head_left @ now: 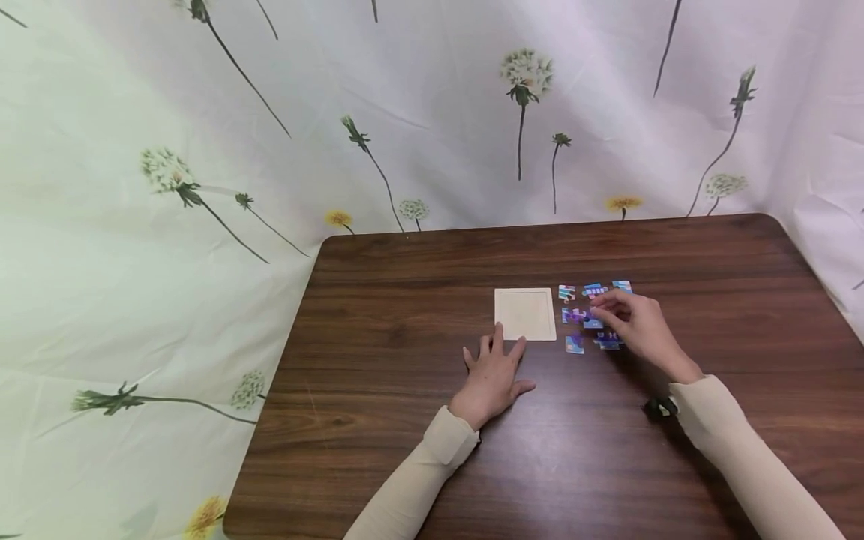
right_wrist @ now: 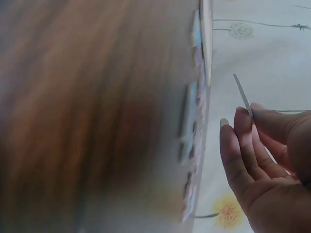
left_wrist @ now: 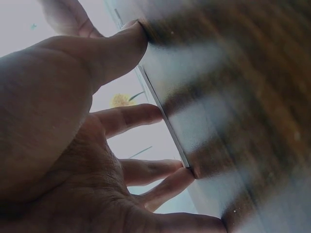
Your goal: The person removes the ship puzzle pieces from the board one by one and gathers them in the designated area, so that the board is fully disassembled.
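A pale square puzzle tray with a raised rim lies on the table. My left hand is spread on the table in front of it, fingertips at its near edge. In the left wrist view the fingers are fairly straight and touch down along that edge. My right hand is raised over the loose puzzle pieces. Between thumb and fingertips it pinches a thin puzzle piece, seen edge-on in the right wrist view. Other blue and purple pieces lie right of the tray, one puzzle piece nearest me.
The dark wood table has rounded corners and meets a white flower-print cloth at the back. A small black object shows by the right cuff. Several pieces are partly hidden under the right hand.
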### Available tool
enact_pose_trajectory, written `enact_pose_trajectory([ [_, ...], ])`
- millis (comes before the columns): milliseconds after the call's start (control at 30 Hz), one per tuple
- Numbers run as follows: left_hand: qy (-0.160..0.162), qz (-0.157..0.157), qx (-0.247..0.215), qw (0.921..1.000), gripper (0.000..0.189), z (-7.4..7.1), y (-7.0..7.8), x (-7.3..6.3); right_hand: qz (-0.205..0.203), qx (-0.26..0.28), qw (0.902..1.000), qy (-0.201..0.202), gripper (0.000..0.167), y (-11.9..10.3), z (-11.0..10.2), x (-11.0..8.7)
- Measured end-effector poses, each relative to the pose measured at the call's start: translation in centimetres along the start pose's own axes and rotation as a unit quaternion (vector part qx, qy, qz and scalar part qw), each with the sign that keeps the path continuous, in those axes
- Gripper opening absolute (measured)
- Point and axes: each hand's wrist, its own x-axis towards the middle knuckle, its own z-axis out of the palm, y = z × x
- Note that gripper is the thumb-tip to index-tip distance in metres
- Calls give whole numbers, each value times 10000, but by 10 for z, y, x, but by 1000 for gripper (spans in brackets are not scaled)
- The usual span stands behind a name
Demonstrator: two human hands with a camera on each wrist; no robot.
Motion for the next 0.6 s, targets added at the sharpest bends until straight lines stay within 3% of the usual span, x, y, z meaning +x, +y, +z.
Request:
enact_pose_trajectory([
  [267,0,-18,28,10000,74,-1,1,2,311,-92,9992,234,13,8,-18,-12],
  [600,-54,-35,2,10000,74,-1,2,1,485,-129,9985,214,14,15,-33,-24],
])
